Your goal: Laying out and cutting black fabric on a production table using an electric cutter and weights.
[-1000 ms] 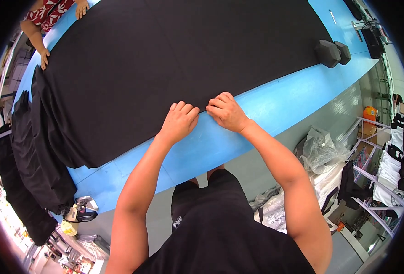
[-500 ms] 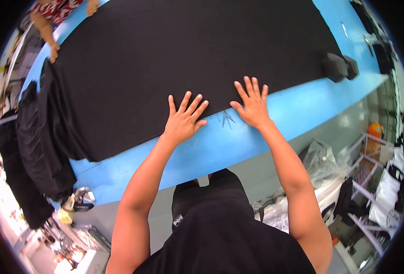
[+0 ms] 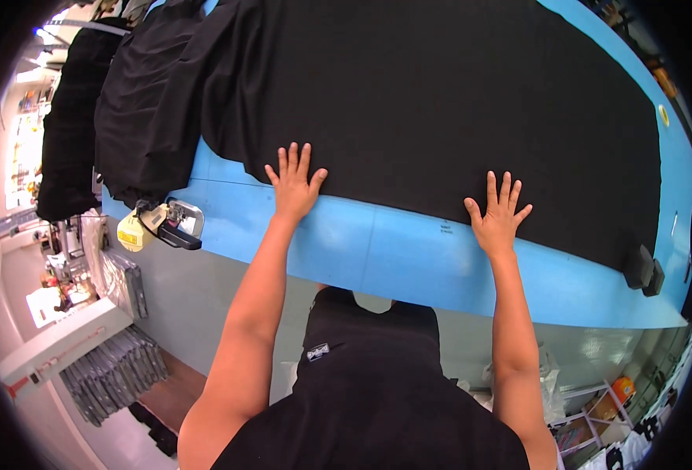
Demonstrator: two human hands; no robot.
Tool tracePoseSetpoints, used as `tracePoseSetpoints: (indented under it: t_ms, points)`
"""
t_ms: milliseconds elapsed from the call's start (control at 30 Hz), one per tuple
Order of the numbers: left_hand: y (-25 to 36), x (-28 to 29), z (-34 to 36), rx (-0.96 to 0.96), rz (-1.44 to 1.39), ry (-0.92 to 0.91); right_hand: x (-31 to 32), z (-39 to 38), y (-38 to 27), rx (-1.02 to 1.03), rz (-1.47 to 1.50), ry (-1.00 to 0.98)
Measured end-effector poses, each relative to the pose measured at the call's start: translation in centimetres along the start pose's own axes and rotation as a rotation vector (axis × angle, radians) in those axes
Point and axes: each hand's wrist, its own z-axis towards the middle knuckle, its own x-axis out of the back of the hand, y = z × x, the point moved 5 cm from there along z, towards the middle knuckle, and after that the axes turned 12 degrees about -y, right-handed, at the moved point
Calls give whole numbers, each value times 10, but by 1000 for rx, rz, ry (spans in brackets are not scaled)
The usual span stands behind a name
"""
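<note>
A wide sheet of black fabric (image 3: 440, 102) lies spread over a blue table (image 3: 346, 243). My left hand (image 3: 293, 184) rests palm down with fingers spread on the fabric's near edge, close to where the cloth gathers into folds (image 3: 232, 102) on the left. Farther right, my right hand (image 3: 499, 215) lies on the same edge, its fingers also apart. Neither hand grips anything. At the fabric's near right corner sits a dark dumbbell (image 3: 643, 270).
A cream-coloured cutting machine (image 3: 158, 227) with a black handle sits at the table's left edge. Behind it hangs a roll of black cloth (image 3: 72, 117). A yellow tape roll (image 3: 664, 115) lies on the far right border. Grey wrapped bundles (image 3: 115, 372) stand at lower left.
My view has turned left, bringing the cutting machine into fuller sight. My hands are wider apart, the left now nearer the folds. Another person's hands at the far left are out of view.
</note>
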Motion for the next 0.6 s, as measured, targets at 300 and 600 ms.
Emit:
tracePoseSetpoints:
  t_ms: [300,600]
  points:
    - [-49,10,-39,-82,-96,10,-17,48,-231,156,-10,134]
    - [-92,64,-142,-565,-535,-101,3,12,-322,274,396,228]
